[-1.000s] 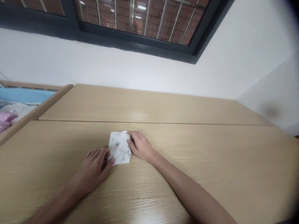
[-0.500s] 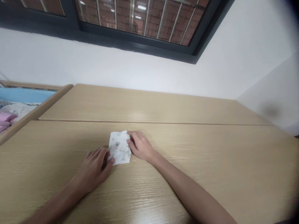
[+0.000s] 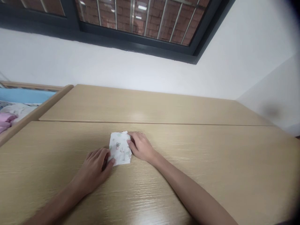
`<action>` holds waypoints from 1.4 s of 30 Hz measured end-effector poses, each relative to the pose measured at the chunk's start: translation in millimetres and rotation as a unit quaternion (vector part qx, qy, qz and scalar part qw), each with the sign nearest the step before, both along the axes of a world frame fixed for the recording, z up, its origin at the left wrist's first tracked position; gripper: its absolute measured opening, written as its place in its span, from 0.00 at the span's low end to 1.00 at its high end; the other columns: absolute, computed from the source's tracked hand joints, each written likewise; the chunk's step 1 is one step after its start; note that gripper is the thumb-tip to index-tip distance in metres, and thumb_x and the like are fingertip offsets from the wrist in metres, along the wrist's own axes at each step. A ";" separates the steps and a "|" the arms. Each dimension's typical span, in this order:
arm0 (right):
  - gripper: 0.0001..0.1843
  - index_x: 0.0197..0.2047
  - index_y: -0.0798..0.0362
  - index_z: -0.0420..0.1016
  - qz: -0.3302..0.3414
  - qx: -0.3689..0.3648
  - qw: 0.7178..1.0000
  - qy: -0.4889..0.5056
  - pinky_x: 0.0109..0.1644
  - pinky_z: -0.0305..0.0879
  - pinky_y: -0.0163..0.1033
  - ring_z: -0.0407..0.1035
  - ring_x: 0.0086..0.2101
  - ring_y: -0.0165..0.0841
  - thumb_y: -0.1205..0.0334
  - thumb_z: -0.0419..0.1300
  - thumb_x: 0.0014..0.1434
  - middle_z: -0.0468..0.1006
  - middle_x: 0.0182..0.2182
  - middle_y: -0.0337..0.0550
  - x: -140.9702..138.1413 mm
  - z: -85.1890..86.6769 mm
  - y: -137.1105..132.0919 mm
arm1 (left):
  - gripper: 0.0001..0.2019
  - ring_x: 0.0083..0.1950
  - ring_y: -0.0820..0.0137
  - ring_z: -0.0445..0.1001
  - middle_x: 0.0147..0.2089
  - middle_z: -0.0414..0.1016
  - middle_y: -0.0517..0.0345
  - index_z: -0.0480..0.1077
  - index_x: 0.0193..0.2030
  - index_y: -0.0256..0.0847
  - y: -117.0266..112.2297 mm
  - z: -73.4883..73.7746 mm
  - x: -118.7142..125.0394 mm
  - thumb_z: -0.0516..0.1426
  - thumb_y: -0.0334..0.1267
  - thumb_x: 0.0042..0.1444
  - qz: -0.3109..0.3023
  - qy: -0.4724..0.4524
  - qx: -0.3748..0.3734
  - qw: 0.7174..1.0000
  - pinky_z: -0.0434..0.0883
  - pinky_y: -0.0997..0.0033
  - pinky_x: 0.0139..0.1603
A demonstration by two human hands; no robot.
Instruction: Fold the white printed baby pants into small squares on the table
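Note:
A small folded white cloth (image 3: 119,148) with a faint printed pattern lies on the light wooden table (image 3: 187,150), near its middle. My left hand (image 3: 95,170) lies flat on the table at the cloth's lower left, fingers stretched out, thumb tip touching the cloth's corner. My right hand (image 3: 140,146) is at the cloth's right edge. Its fingers are curled and pressed against that edge, and the thumb lies on the fabric. Both forearms reach in from the bottom of the view.
A second table top (image 3: 145,104) butts against the near one, up to a white wall under a dark-framed window (image 3: 131,25). At far left a wooden-railed crib (image 3: 35,112) holds pink and white fabric (image 3: 9,117).

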State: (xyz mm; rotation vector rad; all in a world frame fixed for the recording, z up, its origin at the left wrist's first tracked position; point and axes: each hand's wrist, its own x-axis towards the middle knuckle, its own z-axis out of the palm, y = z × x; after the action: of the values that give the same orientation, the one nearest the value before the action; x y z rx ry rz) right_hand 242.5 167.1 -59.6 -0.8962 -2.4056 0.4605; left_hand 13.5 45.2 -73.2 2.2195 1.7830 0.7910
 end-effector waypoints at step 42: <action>0.18 0.62 0.54 0.65 0.024 -0.046 0.999 0.010 0.60 0.65 0.53 0.71 0.54 0.43 0.61 0.52 0.72 0.77 0.57 0.53 1.8 3.4 5.2 | 0.11 0.39 0.65 0.72 0.37 0.73 0.58 0.67 0.41 0.46 9.9 0.1 -14.8 0.52 0.49 0.70 -0.050 -0.057 -0.062 0.995 0.70 0.65 0.42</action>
State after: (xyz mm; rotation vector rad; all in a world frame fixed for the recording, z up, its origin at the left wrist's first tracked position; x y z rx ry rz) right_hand 244.3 172.3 -56.3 -0.8711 -2.4088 0.6002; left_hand -1.3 55.1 -73.1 2.1206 1.6087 0.7490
